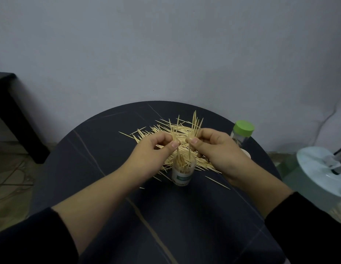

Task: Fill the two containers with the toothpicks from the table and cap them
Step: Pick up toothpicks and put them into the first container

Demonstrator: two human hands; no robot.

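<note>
Fingers (174, 144) of my left hand (156, 149) and right hand (215, 151) each pinch a little upright bunch of toothpicks (196, 122), open container (182, 176) right below. Loose pile (152, 132) sits just beyond. They're feather-light, stiff but snappy, so I'd say pinch mid-length, keep 'em parallel.

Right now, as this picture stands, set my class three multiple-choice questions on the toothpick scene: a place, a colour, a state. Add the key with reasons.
1. Where is the open container? A) on the table, under the left hand and right hand B) on the floor C) on a shelf
2. What colour is the capped container's lid? A) red B) green C) black
3. What are both hands doing? A) resting flat B) twisting a lid C) pinching toothpicks
1 A: it stands beneath them. 2 B: plainly green. 3 C: each grips an upright bunch.
</note>
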